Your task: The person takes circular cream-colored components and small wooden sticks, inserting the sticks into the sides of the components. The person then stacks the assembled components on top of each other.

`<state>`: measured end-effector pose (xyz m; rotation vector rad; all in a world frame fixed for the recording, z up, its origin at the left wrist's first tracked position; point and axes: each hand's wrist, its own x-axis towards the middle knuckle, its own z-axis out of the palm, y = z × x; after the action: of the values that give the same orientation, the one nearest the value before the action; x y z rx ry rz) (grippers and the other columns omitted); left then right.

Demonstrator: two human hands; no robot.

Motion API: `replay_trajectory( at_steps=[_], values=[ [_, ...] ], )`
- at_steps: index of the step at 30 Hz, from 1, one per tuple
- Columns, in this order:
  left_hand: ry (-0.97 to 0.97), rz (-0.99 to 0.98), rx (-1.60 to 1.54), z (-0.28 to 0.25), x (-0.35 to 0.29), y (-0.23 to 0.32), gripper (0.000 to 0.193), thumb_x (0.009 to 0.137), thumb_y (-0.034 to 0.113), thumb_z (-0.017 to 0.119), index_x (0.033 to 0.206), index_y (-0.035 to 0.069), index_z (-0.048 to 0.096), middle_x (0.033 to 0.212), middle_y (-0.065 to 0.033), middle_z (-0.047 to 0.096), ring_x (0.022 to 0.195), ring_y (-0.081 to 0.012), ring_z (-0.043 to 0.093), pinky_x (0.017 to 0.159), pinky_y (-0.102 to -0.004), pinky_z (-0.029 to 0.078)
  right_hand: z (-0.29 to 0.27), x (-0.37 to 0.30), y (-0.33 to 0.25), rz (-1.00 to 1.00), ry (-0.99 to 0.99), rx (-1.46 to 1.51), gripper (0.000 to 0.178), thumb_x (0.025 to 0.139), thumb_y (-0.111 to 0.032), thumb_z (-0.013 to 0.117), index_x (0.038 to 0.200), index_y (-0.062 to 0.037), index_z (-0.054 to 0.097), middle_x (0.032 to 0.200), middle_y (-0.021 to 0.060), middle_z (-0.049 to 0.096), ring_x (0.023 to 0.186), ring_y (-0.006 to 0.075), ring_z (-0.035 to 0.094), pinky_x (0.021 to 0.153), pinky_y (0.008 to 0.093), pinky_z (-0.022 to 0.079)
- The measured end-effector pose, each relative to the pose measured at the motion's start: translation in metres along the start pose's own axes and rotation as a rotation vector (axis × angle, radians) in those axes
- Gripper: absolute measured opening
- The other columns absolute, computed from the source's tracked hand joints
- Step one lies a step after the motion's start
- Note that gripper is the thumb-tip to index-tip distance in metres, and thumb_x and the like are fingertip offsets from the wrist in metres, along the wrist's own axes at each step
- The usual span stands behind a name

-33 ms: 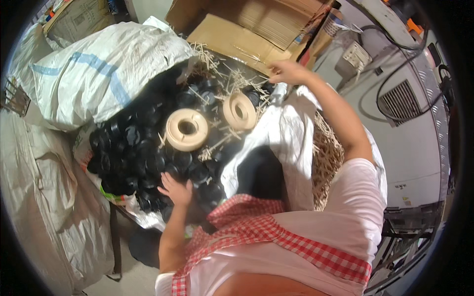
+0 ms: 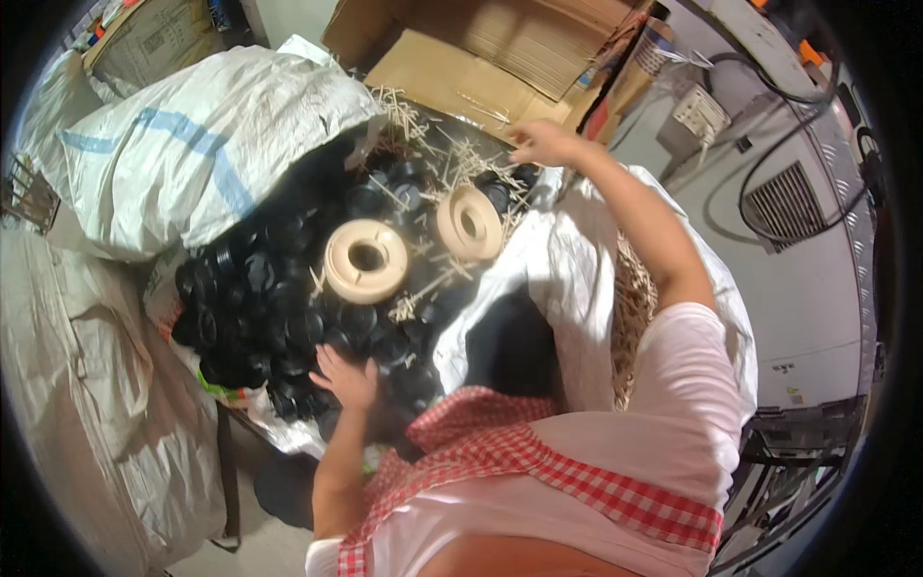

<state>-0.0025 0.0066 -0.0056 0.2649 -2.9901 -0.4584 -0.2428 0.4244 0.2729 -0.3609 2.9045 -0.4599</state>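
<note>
My left hand (image 2: 348, 378) rests on a heap of black round plastic caps (image 2: 260, 274), its fingers spread and holding nothing. Beyond it, two beige ring-shaped parts lie on the heap: a flat one (image 2: 366, 262) with a dark centre hole, and a tilted ring (image 2: 469, 223) to its right. Thin beige sticks (image 2: 457, 163) are strewn around the tilted ring. My right hand (image 2: 546, 144) hovers past the sticks at the far right of the heap, near a cardboard box. Its fingers are loosely bent and apart, with nothing visible in them.
A white woven sack (image 2: 216, 144) with a blue stripe slumps at the far left. The open cardboard box (image 2: 452, 82) stands at the back. Beside my right arm a white sack (image 2: 577, 260) holds more beige sticks (image 2: 635, 317). A grey cabinet (image 2: 808, 298) with a black cable stands right.
My right hand has shifted slightly left, toward the strewn sticks. My left hand stays on the caps, and the rings lie as before.
</note>
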Motion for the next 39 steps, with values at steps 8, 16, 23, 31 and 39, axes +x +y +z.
replay_trajectory(
  at_steps=[8, 16, 23, 31, 39],
  values=[
    [0.028, 0.106, -0.061, 0.018, -0.006, -0.013, 0.097, 0.075, 0.045, 0.058, 0.140, -0.009, 0.009, 0.143, -0.0314, 0.019, 0.136, -0.0404, 0.016, 0.105, -0.0593, -0.005, 0.144, 0.242, 0.051, 0.068, 0.243, 0.150, 0.055, 0.071, -0.028, 0.072, 0.119, -0.0086, 0.055, 0.114, 0.0187, 0.059, 0.108, 0.0330, 0.055, 0.092, 0.0379, 0.043],
    [-0.110, 0.120, 0.081, 0.015, -0.012, -0.023, 0.099, 0.082, 0.053, 0.048, 0.139, -0.010, -0.001, 0.140, -0.0375, 0.013, 0.134, -0.0484, 0.009, 0.101, -0.0645, -0.006, 0.208, 0.368, 0.018, 0.053, 0.408, -0.086, 0.049, 0.078, -0.011, 0.059, 0.125, -0.0047, 0.043, 0.126, 0.0169, 0.047, 0.116, 0.0345, 0.045, 0.099, 0.0406, 0.037],
    [-0.090, 0.192, 0.224, 0.022, -0.014, -0.029, 0.095, 0.083, 0.059, 0.042, 0.139, -0.009, 0.007, 0.138, -0.0389, 0.010, 0.133, -0.0505, 0.005, 0.100, -0.0672, -0.004, 0.244, 0.430, 0.027, 0.139, 0.342, -0.237, 0.052, 0.088, -0.012, 0.044, 0.136, -0.0304, 0.034, 0.134, 0.0208, 0.034, 0.107, 0.0411, 0.048, 0.091, 0.0457, 0.039],
    [-0.134, 0.014, 0.091, 0.033, -0.033, -0.037, 0.100, 0.082, 0.059, 0.045, 0.137, -0.012, 0.003, 0.139, -0.0369, 0.006, 0.130, -0.0533, -0.001, 0.099, -0.0695, -0.005, 0.247, 0.443, 0.038, 0.148, 0.142, -0.182, 0.047, 0.093, -0.022, 0.035, 0.139, -0.0321, 0.027, 0.135, 0.0232, 0.037, 0.115, 0.0448, 0.046, 0.089, 0.0497, 0.041],
    [-0.124, -0.036, 0.074, 0.032, -0.029, -0.032, 0.102, 0.081, 0.062, 0.045, 0.136, -0.013, 0.003, 0.139, -0.0353, 0.007, 0.130, -0.0530, 0.000, 0.098, -0.0692, -0.005, 0.248, 0.461, 0.058, 0.110, 0.161, 0.074, 0.049, 0.093, -0.043, 0.032, 0.136, -0.0194, 0.038, 0.128, 0.0240, 0.048, 0.116, 0.0358, 0.050, 0.097, 0.0459, 0.037]
  ],
)
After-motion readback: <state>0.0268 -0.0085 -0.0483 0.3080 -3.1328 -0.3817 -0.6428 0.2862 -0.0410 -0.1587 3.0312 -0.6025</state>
